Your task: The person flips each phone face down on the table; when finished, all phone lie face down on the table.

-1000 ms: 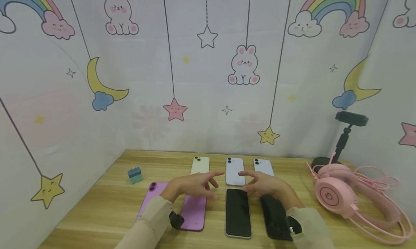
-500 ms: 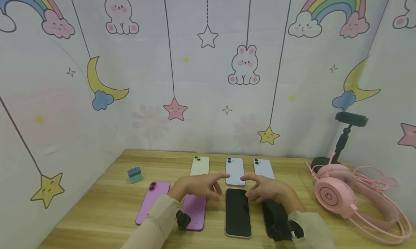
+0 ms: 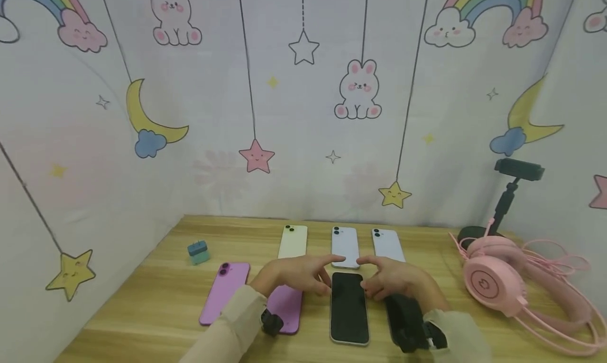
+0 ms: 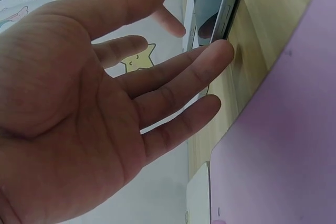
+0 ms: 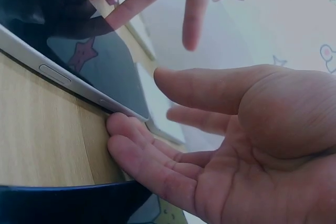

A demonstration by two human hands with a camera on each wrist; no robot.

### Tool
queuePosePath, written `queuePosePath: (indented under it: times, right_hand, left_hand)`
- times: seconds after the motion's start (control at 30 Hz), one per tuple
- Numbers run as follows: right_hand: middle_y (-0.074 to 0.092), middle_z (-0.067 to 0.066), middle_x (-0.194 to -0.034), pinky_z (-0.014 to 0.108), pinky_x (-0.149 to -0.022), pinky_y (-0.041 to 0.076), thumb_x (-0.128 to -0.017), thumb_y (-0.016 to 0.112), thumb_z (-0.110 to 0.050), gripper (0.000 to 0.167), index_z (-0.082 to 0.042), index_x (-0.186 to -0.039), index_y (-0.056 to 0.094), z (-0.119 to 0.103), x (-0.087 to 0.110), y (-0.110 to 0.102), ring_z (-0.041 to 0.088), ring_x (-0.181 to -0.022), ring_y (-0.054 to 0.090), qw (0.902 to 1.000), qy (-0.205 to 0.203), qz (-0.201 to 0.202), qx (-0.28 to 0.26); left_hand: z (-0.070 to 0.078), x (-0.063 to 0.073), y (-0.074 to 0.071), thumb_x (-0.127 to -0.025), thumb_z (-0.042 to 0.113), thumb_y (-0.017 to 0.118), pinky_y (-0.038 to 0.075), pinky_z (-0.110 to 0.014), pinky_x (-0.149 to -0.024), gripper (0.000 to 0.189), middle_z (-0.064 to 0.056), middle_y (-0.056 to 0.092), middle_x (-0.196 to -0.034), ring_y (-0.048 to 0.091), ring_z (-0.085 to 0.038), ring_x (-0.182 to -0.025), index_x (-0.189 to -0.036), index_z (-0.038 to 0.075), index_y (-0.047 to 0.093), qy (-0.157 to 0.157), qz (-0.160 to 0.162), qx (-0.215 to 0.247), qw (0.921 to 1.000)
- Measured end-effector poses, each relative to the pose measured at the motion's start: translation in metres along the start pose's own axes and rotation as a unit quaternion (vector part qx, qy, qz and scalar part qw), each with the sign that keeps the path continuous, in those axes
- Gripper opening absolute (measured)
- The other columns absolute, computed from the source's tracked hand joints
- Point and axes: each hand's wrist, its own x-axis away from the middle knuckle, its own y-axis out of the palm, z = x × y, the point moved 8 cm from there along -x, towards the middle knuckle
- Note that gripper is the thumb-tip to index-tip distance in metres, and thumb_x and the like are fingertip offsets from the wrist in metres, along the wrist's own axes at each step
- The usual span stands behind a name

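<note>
A smartphone (image 3: 349, 313) lies face up on the wooden table, its black screen showing and its light frame around it. My left hand (image 3: 303, 274) is at the phone's upper left edge; in the left wrist view its fingers (image 4: 176, 95) are stretched out, with the tips at or very near the side frame. On the opposite side is my right hand (image 3: 395, 278). Its lower fingertips (image 5: 118, 124) appear to touch the side frame in the right wrist view. Both index fingers point inward above the phone's top end. Neither hand grips anything.
Purple phones (image 3: 225, 293) lie left, one partly under my left forearm. A yellowish phone (image 3: 293, 242) and white phones (image 3: 345, 246) line the back. Another dark phone (image 3: 403, 321) lies beneath my right wrist. Pink headphones (image 3: 495, 284), a black stand (image 3: 505, 202) and a blue-green charger (image 3: 198, 252) are at the sides.
My left hand has moved right until its fingers are at the phone's edge. My right hand has dropped slightly to the other edge. The phones have stayed in place; the head view shifted slightly.
</note>
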Motion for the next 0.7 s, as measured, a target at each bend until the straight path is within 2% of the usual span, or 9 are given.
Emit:
queuePosePath:
  times: [0.23,0.47,0.6,0.7]
  right_hand:
    - [0.065,0.019,-0.095,0.042,-0.077,0.056,-0.094,0.065,0.000,0.065,0.000,-0.151,0.033,-0.0055,-0.0028,0.0011,0.025,-0.083,0.065,0.9998,0.007,0.014,0.013]
    - [0.065,0.018,-0.099,0.043,-0.078,0.056,-0.095,0.064,-0.001,0.057,0.002,-0.147,0.039,-0.0096,-0.0030,-0.0031,0.027,-0.087,0.065,0.9990,0.003,0.027,0.036]
    - [0.063,0.018,-0.099,0.043,-0.078,0.055,-0.095,0.062,-0.001,0.051,0.003,-0.142,0.044,-0.0079,-0.0025,-0.0026,0.026,-0.086,0.065,0.9991,0.001,0.024,0.034]
    - [0.062,0.018,-0.099,0.042,-0.077,0.055,-0.096,0.061,-0.002,0.048,0.003,-0.141,0.045,-0.0064,-0.0020,-0.0025,0.026,-0.085,0.064,0.9992,-0.001,0.026,0.031]
  left_hand:
    - [-0.0001,0.0001,-0.0018,-0.094,0.012,0.067,0.048,-0.027,-0.090,0.074,-0.005,0.072,-0.111,0.066,-0.008,-0.099,-0.158,0.017,0.028,0.003,0.016,0.004,0.9999]
    - [0.0019,-0.0041,-0.0024,-0.093,0.005,0.066,0.049,-0.027,-0.086,0.074,-0.007,0.072,-0.110,0.066,-0.008,-0.099,-0.156,0.018,0.031,0.002,0.033,0.008,0.9994]
    - [0.0034,-0.0050,-0.0003,-0.092,0.001,0.065,0.049,-0.028,-0.088,0.074,-0.008,0.071,-0.112,0.065,-0.009,-0.102,-0.156,0.017,0.032,0.000,0.031,0.012,0.9994]
    - [0.0038,-0.0062,0.0005,-0.092,0.001,0.065,0.049,-0.027,-0.087,0.074,-0.007,0.072,-0.110,0.065,-0.007,-0.099,-0.156,0.018,0.032,-0.003,0.031,0.013,0.9994]
